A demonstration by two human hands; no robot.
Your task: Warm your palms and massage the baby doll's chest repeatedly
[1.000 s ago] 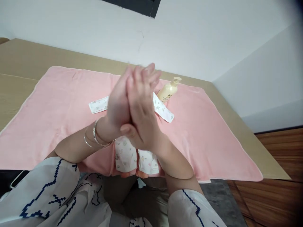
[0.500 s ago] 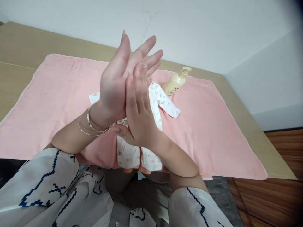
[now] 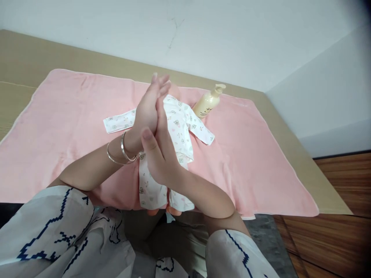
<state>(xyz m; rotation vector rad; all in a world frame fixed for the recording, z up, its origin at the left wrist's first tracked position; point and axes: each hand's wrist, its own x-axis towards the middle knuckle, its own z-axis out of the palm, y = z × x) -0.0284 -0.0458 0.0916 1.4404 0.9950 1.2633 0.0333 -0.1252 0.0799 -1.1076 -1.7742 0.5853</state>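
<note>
My two hands are pressed palm to palm in the air above a doll in a white printed outfit [image 3: 178, 127]. My left hand [image 3: 146, 110], with silver bangles [image 3: 123, 148] at its wrist, has its fingers stretched out and holds nothing. Against it lies my right hand [image 3: 160, 154], fingers straight and thumb apart; no object shows between the palms. The doll lies on a pink blanket [image 3: 246, 162], its sleeves spread and its feet at the near edge. My hands cover part of its chest and most of its head.
A cream pump bottle [image 3: 207, 103] stands on the blanket beyond the doll's right-hand sleeve. Under the blanket is a light wooden table [image 3: 292, 143], with a white wall [image 3: 220, 42] behind it. Brown wooden panelling [image 3: 333, 239] is at the lower right.
My hands have come lower and nearer to the doll. The left hand has turned from an upturned, spread palm to lie flat against the right. The view has shifted slightly.
</note>
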